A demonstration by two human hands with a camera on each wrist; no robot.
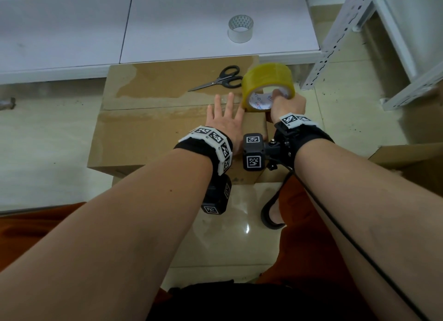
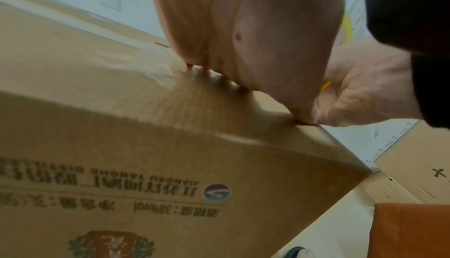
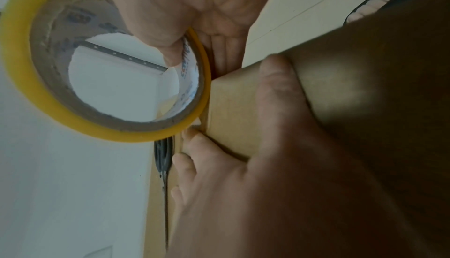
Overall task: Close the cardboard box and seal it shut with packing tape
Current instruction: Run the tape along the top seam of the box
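Box (image 1: 153, 129) print reads "38%vol"; left hand (image 1: 224, 121) lies flat, right hand (image 1: 287, 105) grips yellow tape roll (image 1: 266, 81).

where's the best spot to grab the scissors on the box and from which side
Take the scissors by the black loop handles, coming from the right. They lie flat on the cardboard box with the blades pointing left and handles toward the yellow tape roll, near the right hand, which would probably need to put the roll down first.

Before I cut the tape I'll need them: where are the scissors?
In the head view the scissors lie on the far flap of the cardboard box, just left of the yellow tape roll.
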